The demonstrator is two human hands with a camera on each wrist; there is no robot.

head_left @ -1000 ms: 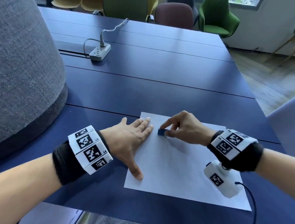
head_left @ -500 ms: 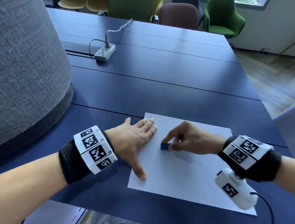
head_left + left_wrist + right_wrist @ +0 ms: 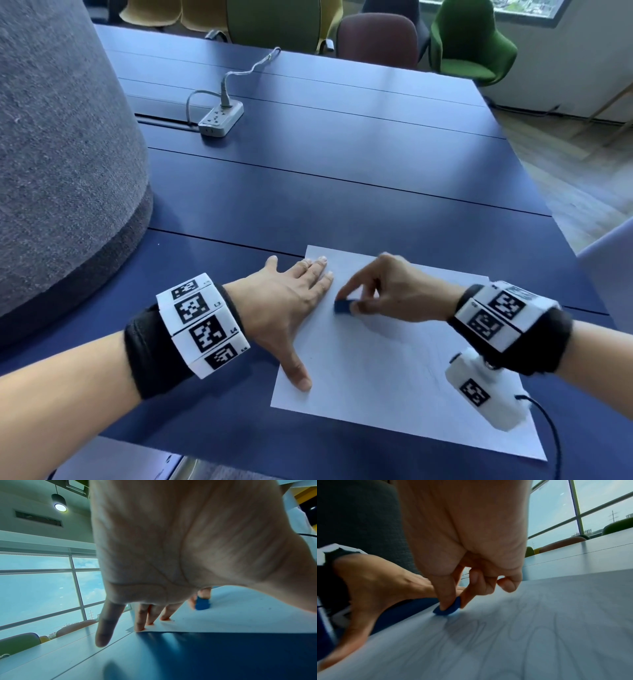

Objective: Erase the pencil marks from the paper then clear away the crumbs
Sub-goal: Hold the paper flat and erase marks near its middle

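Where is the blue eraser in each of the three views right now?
Head: blue eraser at centre, pinched by the right hand on the paper.
Left wrist: right of centre, past the left hand.
Right wrist: left of centre, under the fingertips.
Shared landmark: the paper's left edge, where the left hand presses.

Paper (image 3: 394, 370) — white, faint grey looping pencil lines (image 3: 530, 635). Eraser (image 3: 342, 306) — blue. Table (image 3: 342, 178): dark blue. Wristbands (image 3: 202, 325): white blocks, black square codes, black cuffs. Chairs, upper frame: green (image 3: 469, 44), maroon (image 3: 376, 37), yellow.
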